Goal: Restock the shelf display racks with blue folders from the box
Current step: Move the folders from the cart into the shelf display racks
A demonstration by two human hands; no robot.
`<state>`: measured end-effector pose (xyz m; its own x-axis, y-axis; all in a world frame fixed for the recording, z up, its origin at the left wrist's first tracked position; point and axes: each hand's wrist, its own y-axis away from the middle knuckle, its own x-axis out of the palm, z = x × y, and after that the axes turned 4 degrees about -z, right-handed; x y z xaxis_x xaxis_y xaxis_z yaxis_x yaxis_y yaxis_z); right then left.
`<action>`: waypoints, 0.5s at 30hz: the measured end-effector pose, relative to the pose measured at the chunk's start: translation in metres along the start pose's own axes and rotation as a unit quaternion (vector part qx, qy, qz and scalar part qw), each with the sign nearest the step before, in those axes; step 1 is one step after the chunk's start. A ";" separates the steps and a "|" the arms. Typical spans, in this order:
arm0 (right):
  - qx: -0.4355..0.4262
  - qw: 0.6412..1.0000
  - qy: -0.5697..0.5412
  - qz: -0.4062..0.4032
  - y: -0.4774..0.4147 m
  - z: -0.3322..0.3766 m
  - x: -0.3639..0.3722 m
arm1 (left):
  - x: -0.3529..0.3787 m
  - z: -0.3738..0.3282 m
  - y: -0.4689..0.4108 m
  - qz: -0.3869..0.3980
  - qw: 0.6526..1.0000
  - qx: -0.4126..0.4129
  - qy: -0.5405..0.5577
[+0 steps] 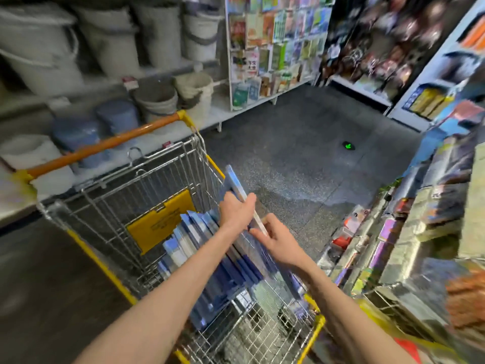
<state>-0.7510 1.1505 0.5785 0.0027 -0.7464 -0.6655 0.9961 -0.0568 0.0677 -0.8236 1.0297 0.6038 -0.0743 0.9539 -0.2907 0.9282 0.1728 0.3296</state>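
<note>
A wire shopping cart point(168, 185) with yellow trim and an orange handle stands in front of me, holding several blue folders point(199, 258) on edge. One blue folder point(235, 182) is lifted above the cart's right side, seen edge-on. My left hand point(235, 208) grips it near the middle with the thumb over its edge. My right hand point(275, 240) pinches its lower end. The display rack point(372, 248) with stationery stands to the right of the cart.
Shelves of grey and blue buckets point(110, 48) line the left wall. A card rack point(273, 48) stands at the back, more stocked shelves point(433, 74) at the right. The speckled floor point(301, 153) between them is open, with a green arrow mark point(348, 146).
</note>
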 end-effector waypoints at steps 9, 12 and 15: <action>0.006 0.974 -0.222 0.035 0.053 0.071 -0.063 | -0.061 -0.063 0.085 0.002 0.992 0.115 -0.045; -0.024 0.973 -0.231 0.002 0.068 0.094 -0.074 | -0.073 -0.088 0.111 0.023 0.989 0.147 -0.022; -0.031 0.967 -0.252 0.010 0.080 0.120 -0.089 | -0.078 -0.110 0.127 0.034 0.985 0.168 0.017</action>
<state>-0.6824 1.1328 0.7324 -0.0054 -0.9765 -0.2157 0.9997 -0.0103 0.0217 -0.7398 1.0046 0.7676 -0.0158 0.9693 -0.2455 0.9993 0.0240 0.0302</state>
